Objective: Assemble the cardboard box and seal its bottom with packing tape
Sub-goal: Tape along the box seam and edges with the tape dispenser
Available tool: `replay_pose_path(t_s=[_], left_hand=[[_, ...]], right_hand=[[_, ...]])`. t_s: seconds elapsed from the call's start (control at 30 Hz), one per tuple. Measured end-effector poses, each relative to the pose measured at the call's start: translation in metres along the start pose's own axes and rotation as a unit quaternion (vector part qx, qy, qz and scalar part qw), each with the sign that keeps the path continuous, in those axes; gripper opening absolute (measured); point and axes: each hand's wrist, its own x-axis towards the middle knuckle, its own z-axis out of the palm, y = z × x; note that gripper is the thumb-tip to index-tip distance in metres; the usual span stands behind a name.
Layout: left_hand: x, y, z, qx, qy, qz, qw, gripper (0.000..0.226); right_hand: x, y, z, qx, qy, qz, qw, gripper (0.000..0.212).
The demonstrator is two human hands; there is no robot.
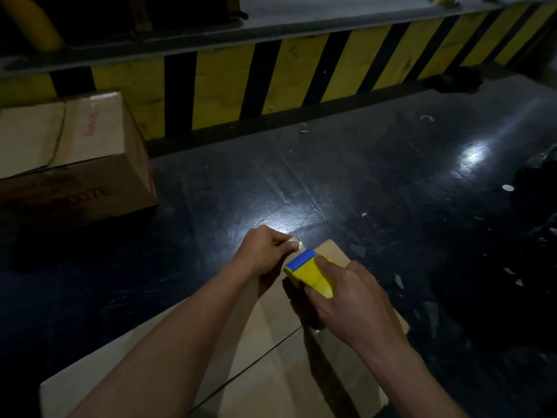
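Item one, the floor (361,182): dark, glossy, scuffed, littered with pale scraps, bounded at the far side by a yellow-and-black striped curb (271,79). Item two, a spare box (75,152) at far left, closed, with red lettering, well apart from my work. Item three, the cardboard box (301,381), lying on the floor directly below me with its bottom flaps folded shut and facing up. I judge it light and fairly stiff at the edges, but the flaps will likely give under pressure near the middle seam, so I would steady it by the rim or corners, not the centre. It is plain brown with a dark seam running diagonally between my forearms; I cannot tell whether any tape lies on the seam yet. Item four, my right hand (346,300), wrapped around the tape dispenser (307,271), a yellow body with a blue front, held over the far end of the box. Item five, my left hand (265,248), fingers curled, pinching the tape end (294,243) just beyond the far edge: clear, thin and probably prone to sticking to itself.
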Motion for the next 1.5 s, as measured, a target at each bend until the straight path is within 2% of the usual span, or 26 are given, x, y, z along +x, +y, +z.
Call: replay_pose_path(t_s=[0.1, 0.33, 0.53, 0.7, 0.77, 0.87, 0.97, 1.03, 1.13, 1.27, 1.37, 1.5], left_hand=[[-0.002, -0.005, 0.008, -0.014, 0.048, -0.012, 0.999, 0.033], [-0.003, -0.006, 0.007, -0.016, 0.045, 0.002, 0.999, 0.015], [-0.007, -0.005, 0.009, 0.001, 0.053, 0.003, 0.999, 0.021], [-0.012, -0.004, 0.012, 0.034, 0.089, 0.023, 0.995, 0.027], [-0.017, -0.002, 0.014, 0.069, 0.099, 0.052, 0.991, 0.031], [-0.030, -0.001, 0.021, 0.170, 0.111, 0.146, 0.968, 0.040], [-0.042, -0.002, 0.030, 0.224, 0.031, 0.250, 0.941, 0.049], [-0.050, -0.006, 0.035, 0.273, -0.008, 0.271, 0.923, 0.056], [-0.050, -0.011, 0.034, 0.280, -0.011, 0.248, 0.927, 0.058], [-0.052, -0.009, 0.031, 0.214, -0.008, 0.218, 0.952, 0.059], [-0.056, -0.007, 0.031, 0.196, 0.012, 0.207, 0.959, 0.058], [-0.057, -0.006, 0.030, 0.166, 0.003, 0.186, 0.969, 0.068]], right_hand=[[0.001, 0.002, -0.003, -0.002, -0.009, -0.004, 1.000, 0.064], [0.000, 0.002, -0.007, -0.002, -0.026, -0.005, 1.000, 0.066], [-0.012, 0.008, -0.018, -0.006, -0.030, -0.011, 0.999, 0.063], [-0.039, 0.022, -0.030, -0.026, -0.038, 0.007, 0.999, 0.057], [-0.044, 0.021, -0.025, -0.022, -0.044, 0.020, 0.999, 0.059], [-0.044, 0.019, -0.016, -0.042, -0.038, 0.023, 0.998, 0.059], [-0.041, 0.020, -0.014, -0.048, -0.030, 0.026, 0.998, 0.057], [-0.041, 0.019, -0.015, -0.047, -0.027, 0.024, 0.998, 0.057], [-0.042, 0.019, -0.017, -0.048, -0.027, 0.013, 0.998, 0.059], [-0.043, 0.024, -0.026, -0.055, -0.016, -0.007, 0.998, 0.062], [-0.039, 0.020, -0.035, -0.056, 0.004, -0.028, 0.998, 0.062], [-0.037, 0.018, -0.041, -0.077, 0.028, -0.042, 0.996, 0.062]])
